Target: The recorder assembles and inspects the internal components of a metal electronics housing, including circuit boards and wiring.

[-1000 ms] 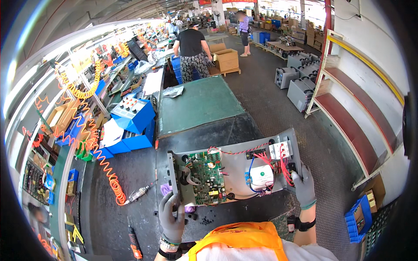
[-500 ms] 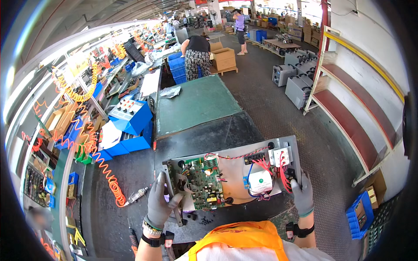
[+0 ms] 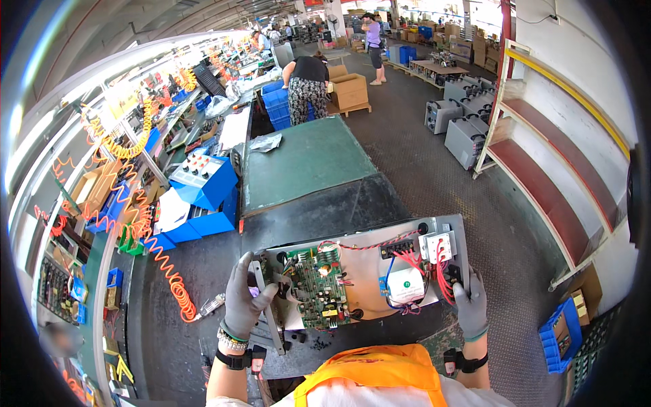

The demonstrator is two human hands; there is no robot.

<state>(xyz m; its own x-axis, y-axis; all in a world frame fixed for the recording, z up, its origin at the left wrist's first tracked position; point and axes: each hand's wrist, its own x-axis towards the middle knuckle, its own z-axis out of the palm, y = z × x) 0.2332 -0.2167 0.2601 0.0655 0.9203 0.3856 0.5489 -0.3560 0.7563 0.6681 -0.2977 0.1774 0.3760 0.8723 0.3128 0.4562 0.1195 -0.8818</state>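
Observation:
An open metal chassis lies across the dark workbench in front of me, one hand at each end. My left hand, in a grey glove, grips the narrow end panel, thumb over its inner side. At the opposite end my right hand, gloved too, is closed round the right side wall, its fingers partly hidden. Inside the chassis sit a green circuit board, a white boxy component and a white block with red wires. Small dark screws lie scattered below the near edge.
A pneumatic screwdriver on an orange coiled hose rests left of the chassis. Blue bins stand beyond it. A green mat covers the bench's far part. A shelf rack stands right; a person bends over farther off.
My left hand has shifted slightly up and left along the end panel. The chassis has moved a little to the right and nearer me, my right hand staying on it.

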